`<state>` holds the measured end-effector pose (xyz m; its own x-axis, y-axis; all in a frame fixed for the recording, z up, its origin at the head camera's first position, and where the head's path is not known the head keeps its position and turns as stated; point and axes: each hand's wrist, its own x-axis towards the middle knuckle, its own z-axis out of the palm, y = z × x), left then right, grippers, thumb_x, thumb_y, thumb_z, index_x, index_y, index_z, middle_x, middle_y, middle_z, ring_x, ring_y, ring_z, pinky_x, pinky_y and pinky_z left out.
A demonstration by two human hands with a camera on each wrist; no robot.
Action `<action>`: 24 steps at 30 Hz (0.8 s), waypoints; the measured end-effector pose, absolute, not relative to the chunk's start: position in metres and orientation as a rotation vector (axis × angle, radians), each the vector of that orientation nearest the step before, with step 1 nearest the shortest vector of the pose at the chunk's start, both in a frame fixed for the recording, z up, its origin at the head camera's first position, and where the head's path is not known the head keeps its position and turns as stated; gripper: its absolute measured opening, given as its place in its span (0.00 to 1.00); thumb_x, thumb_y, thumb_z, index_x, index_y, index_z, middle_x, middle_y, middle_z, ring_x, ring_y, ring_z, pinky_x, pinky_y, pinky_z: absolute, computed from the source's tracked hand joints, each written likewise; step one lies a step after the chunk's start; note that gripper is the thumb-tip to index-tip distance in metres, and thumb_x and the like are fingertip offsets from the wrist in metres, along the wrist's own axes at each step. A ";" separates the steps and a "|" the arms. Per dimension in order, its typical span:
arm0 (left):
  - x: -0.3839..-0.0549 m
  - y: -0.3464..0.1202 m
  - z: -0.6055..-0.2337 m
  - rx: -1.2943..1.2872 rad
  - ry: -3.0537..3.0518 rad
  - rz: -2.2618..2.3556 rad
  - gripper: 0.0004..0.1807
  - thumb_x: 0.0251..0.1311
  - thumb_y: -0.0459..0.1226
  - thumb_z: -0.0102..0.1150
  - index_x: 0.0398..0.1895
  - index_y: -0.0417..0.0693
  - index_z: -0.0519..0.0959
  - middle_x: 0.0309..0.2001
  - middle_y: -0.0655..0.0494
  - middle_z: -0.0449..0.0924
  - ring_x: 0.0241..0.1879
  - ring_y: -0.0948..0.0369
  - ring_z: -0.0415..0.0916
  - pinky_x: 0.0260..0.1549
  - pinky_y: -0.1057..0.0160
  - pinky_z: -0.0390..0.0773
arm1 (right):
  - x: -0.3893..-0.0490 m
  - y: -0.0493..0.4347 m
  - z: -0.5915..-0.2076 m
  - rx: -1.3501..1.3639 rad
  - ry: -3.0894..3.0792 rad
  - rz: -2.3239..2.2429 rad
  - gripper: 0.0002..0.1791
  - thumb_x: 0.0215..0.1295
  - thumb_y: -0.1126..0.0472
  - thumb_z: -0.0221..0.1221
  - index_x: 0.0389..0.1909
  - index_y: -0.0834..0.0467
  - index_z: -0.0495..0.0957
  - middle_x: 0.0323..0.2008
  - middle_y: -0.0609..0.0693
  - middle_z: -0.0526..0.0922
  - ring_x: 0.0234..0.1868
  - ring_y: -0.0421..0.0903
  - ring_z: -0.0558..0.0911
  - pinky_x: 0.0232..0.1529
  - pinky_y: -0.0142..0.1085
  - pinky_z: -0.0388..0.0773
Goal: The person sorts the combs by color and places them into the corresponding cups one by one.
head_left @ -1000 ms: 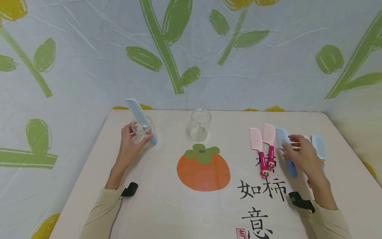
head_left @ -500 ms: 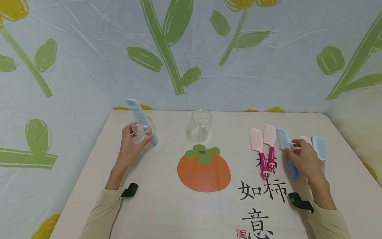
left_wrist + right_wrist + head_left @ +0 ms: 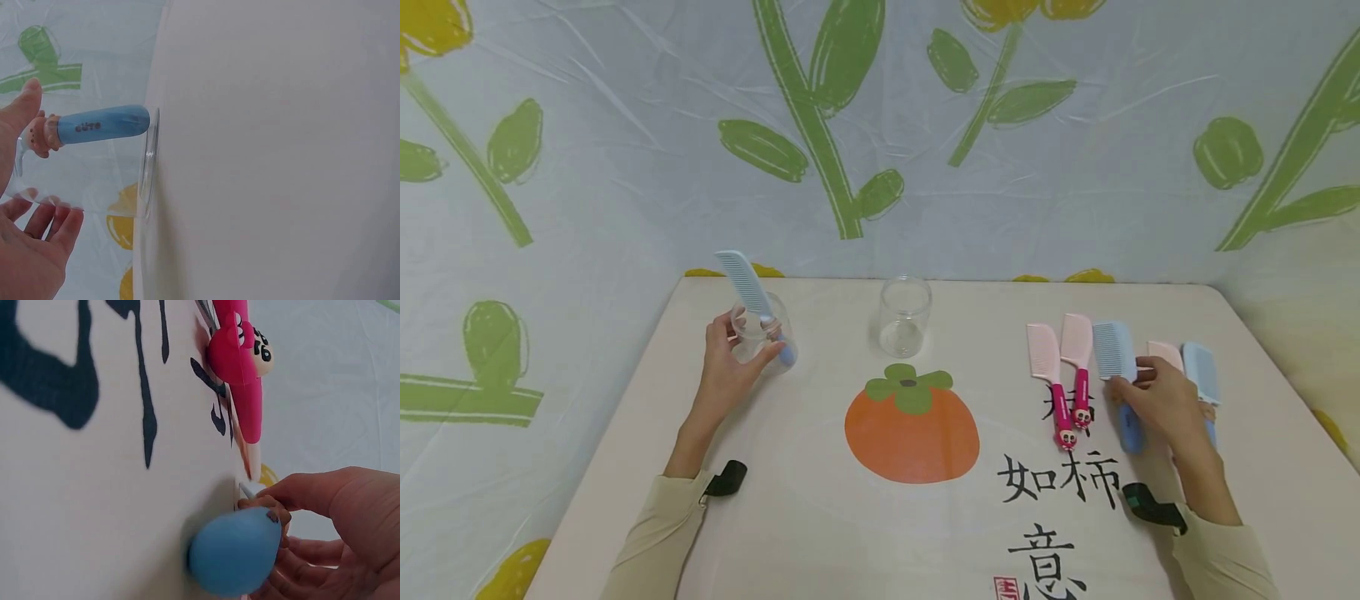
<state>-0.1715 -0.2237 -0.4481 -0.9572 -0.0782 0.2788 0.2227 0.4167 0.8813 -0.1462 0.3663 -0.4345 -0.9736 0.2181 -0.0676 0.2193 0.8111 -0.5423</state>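
Note:
On the left, a clear jar holds a tilted blue comb, its teeth above the rim. My left hand grips this jar from the side, thumb across from the fingers. Through the wall, the left wrist view shows the comb's blue handle with a small figure at its top. My right hand pinches a second blue comb near where head meets handle. Seen end-on in the right wrist view, that comb's rounded blue handle is close to the tabletop; contact is hard to tell.
Another clear jar stands at the back middle. Two pink combs with magenta handles lie left of my right hand. Beyond it lie a pink comb, partly hidden, and a blue-headed one. A persimmon print marks the tabletop.
My right hand has closed its thumb and fingers on the blue comb and moved slightly down in view. The comb has turned a little, teeth facing more toward the camera. The left hand stays put.

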 end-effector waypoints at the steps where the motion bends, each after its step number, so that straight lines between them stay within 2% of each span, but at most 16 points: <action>1: -0.172 -0.224 -0.448 -0.126 -2.398 -1.557 0.44 0.59 0.37 0.75 0.71 0.33 0.58 0.64 0.36 0.57 0.60 0.48 0.61 0.65 0.44 0.66 | -0.146 0.366 -0.434 0.362 2.995 -0.902 0.35 0.74 0.51 0.59 0.66 0.76 0.64 0.56 0.77 0.74 0.52 0.73 0.77 0.47 0.69 0.71; 5: -0.172 -0.224 -0.448 -0.124 -2.402 -1.560 0.44 0.59 0.37 0.75 0.71 0.34 0.58 0.64 0.36 0.58 0.60 0.48 0.61 0.66 0.44 0.65 | -0.143 0.365 -0.429 0.375 3.029 -0.923 0.31 0.75 0.51 0.58 0.62 0.74 0.69 0.54 0.74 0.76 0.48 0.70 0.79 0.41 0.61 0.73; 8: -0.172 -0.224 -0.447 -0.120 -2.409 -1.554 0.44 0.59 0.36 0.75 0.71 0.33 0.58 0.64 0.36 0.58 0.60 0.48 0.61 0.66 0.44 0.65 | -0.143 0.364 -0.425 0.357 3.041 -0.927 0.29 0.76 0.52 0.57 0.62 0.73 0.68 0.55 0.74 0.76 0.48 0.71 0.79 0.42 0.65 0.76; 11: -0.172 -0.224 -0.446 -0.120 -2.417 -1.552 0.44 0.59 0.37 0.74 0.71 0.32 0.57 0.65 0.36 0.57 0.61 0.47 0.61 0.66 0.43 0.65 | -0.143 0.363 -0.421 0.334 3.041 -0.942 0.29 0.77 0.53 0.56 0.63 0.74 0.66 0.55 0.75 0.74 0.49 0.72 0.78 0.47 0.69 0.77; 14: -0.171 -0.223 -0.445 -0.123 -2.422 -1.558 0.44 0.60 0.37 0.74 0.71 0.32 0.57 0.65 0.36 0.57 0.61 0.47 0.61 0.67 0.43 0.65 | -0.143 0.361 -0.416 0.329 3.039 -0.987 0.30 0.77 0.53 0.56 0.64 0.75 0.65 0.56 0.76 0.73 0.50 0.73 0.78 0.49 0.69 0.77; 15: -0.171 -0.223 -0.445 -0.122 -2.425 -1.557 0.44 0.60 0.37 0.74 0.71 0.32 0.57 0.65 0.36 0.57 0.61 0.47 0.61 0.67 0.43 0.65 | -0.143 0.360 -0.415 0.324 3.050 -0.993 0.30 0.77 0.53 0.56 0.64 0.75 0.65 0.56 0.76 0.74 0.51 0.73 0.78 0.47 0.64 0.81; 17: -0.171 -0.224 -0.445 -0.122 -2.426 -1.557 0.44 0.60 0.37 0.74 0.71 0.32 0.57 0.65 0.36 0.57 0.61 0.48 0.61 0.67 0.44 0.65 | -0.143 0.359 -0.411 0.312 3.082 -1.008 0.30 0.76 0.53 0.57 0.64 0.75 0.66 0.56 0.76 0.75 0.51 0.72 0.79 0.41 0.46 0.85; 18: -0.171 -0.224 -0.445 -0.120 -2.427 -1.558 0.44 0.60 0.37 0.74 0.71 0.32 0.57 0.65 0.37 0.57 0.60 0.48 0.61 0.67 0.44 0.65 | -0.142 0.358 -0.410 0.304 3.101 -1.016 0.29 0.76 0.53 0.57 0.63 0.74 0.66 0.56 0.75 0.76 0.51 0.72 0.79 0.38 0.37 0.83; 20: -0.172 -0.224 -0.445 -0.118 -2.429 -1.551 0.44 0.60 0.36 0.74 0.71 0.32 0.57 0.65 0.37 0.57 0.60 0.49 0.61 0.67 0.44 0.66 | -0.142 0.356 -0.406 0.286 3.149 -1.035 0.28 0.75 0.54 0.59 0.62 0.74 0.69 0.54 0.74 0.78 0.50 0.70 0.81 0.31 0.21 0.74; 21: -0.172 -0.224 -0.446 -0.118 -2.429 -1.547 0.44 0.60 0.36 0.74 0.71 0.32 0.57 0.65 0.37 0.58 0.60 0.49 0.61 0.67 0.45 0.66 | -0.141 0.355 -0.404 0.281 3.173 -1.039 0.28 0.75 0.54 0.59 0.61 0.73 0.70 0.53 0.74 0.79 0.48 0.67 0.82 0.28 0.17 0.68; 24: -0.172 -0.224 -0.446 -0.118 -2.428 -1.540 0.44 0.60 0.36 0.74 0.71 0.31 0.57 0.64 0.36 0.58 0.59 0.50 0.60 0.67 0.45 0.66 | -0.139 0.351 -0.399 0.258 3.221 -1.082 0.26 0.74 0.55 0.60 0.60 0.72 0.72 0.52 0.72 0.81 0.39 0.44 0.83 0.29 0.13 0.66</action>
<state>-0.1723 -0.2237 -0.4465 -0.9621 -0.0714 0.2633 0.2077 0.4340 0.8766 -0.1389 0.3514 -0.3986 -0.9536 0.2241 0.2009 0.0574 0.7907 -0.6096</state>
